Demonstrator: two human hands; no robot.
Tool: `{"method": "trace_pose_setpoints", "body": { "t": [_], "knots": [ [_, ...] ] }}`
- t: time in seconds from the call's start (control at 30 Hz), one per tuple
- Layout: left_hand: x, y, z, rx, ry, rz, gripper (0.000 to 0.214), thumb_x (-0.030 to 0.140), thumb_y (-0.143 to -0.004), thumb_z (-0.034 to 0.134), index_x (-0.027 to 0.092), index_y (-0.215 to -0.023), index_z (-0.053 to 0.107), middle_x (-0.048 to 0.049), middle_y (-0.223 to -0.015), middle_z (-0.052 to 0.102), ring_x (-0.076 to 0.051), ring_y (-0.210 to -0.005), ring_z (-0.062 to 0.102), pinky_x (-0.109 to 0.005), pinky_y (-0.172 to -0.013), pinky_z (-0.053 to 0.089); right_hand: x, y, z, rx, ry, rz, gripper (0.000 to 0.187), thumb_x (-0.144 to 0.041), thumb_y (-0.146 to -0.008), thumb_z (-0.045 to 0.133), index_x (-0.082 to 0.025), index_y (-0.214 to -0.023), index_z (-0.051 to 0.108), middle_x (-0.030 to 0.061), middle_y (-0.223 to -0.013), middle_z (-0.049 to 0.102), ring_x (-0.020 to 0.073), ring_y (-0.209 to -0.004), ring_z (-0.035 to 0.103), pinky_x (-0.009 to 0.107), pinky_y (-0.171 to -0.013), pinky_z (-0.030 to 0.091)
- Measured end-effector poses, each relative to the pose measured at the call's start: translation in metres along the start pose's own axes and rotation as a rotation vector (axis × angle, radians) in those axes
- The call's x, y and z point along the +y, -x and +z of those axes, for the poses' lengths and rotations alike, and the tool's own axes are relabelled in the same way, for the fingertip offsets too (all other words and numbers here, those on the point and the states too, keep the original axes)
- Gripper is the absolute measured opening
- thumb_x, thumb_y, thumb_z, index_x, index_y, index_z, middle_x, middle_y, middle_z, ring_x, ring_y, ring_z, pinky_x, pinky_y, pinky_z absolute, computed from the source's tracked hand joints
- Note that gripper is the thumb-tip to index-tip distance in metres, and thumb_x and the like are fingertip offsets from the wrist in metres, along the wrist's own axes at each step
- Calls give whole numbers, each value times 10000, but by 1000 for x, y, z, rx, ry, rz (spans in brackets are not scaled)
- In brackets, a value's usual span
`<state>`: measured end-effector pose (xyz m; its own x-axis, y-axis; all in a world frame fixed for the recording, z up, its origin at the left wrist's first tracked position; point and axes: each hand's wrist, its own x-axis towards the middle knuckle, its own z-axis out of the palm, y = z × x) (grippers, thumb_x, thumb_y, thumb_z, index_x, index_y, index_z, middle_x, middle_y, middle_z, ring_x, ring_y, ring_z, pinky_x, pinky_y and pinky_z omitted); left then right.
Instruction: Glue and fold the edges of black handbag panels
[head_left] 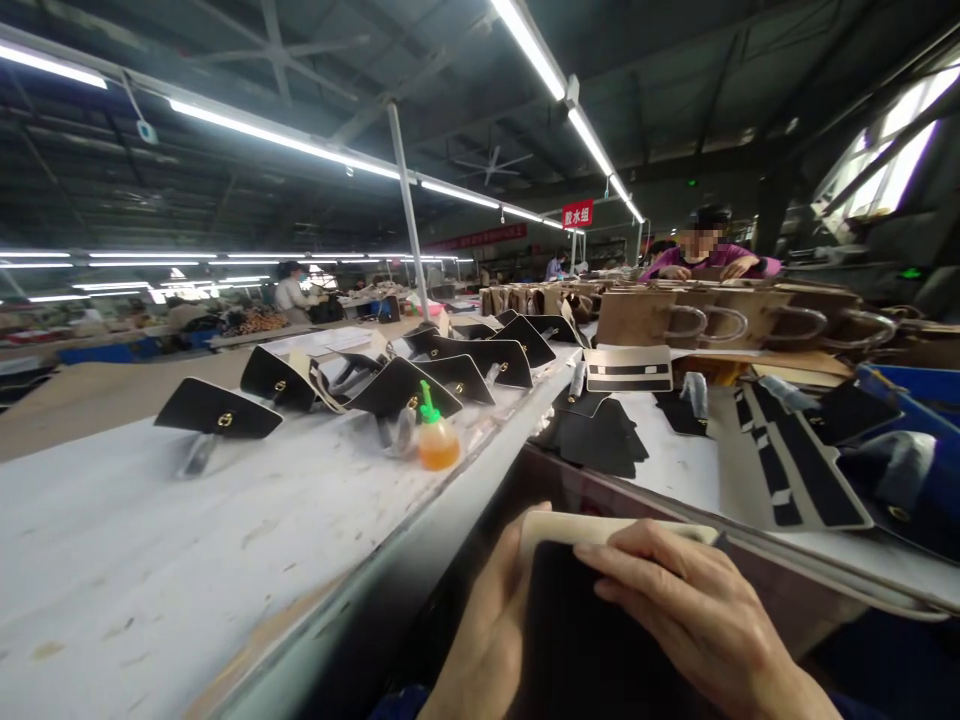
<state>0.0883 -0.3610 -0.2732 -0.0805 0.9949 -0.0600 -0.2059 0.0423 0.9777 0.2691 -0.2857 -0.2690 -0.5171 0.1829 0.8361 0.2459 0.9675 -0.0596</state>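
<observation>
At the bottom middle, both my hands hold a flat black piece with a cream edge (577, 620). My left hand (487, 640) grips its left side, thumb along the edge. My right hand (690, 610) lies over its top right with the fingers pressed down on the black face. A small orange glue bottle with a green tip (437, 437) stands on the white belt (187, 560) ahead of my left hand. Several black flap pieces with brass clasps (217, 410) stand in a row on that belt.
More black cut pieces (600, 435) and striped cream panels (628, 368) lie on the right-hand table. Brown bags with handles (720, 315) line up behind them. A person in purple (705, 255) works at the far end; another person (289, 290) sits far left.
</observation>
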Motion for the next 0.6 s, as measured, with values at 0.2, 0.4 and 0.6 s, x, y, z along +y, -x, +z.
{"method": "trace_pose_setpoints", "body": {
  "t": [0.2,0.4,0.6],
  "knots": [
    [2,12,2,1,-1,-35,477,561,-891,612,338,-1312,584,34,-1376,648,-190,-1301,570,-253,-1098,444,-2,-2,-2,11,53,-32,391,-15,-936,545,-237,-1244,638,7,-892,648,106,-691,629,223,-583,500],
    [-4,12,4,-15,42,122,447,491,-883,657,285,-1280,649,-12,-1420,624,-265,-1431,443,-323,-1175,405,-5,2,-2,-13,118,-32,396,-11,-948,519,-212,-1272,625,19,-873,631,105,-698,626,211,-588,507],
    [-2,13,5,-42,75,99,357,382,-915,638,297,-1260,676,-7,-1379,656,-265,-1382,508,-369,-1191,401,-7,-6,-4,50,152,-62,330,-37,-961,514,-212,-1206,650,6,-800,626,97,-631,612,198,-545,491]
  ]
}}
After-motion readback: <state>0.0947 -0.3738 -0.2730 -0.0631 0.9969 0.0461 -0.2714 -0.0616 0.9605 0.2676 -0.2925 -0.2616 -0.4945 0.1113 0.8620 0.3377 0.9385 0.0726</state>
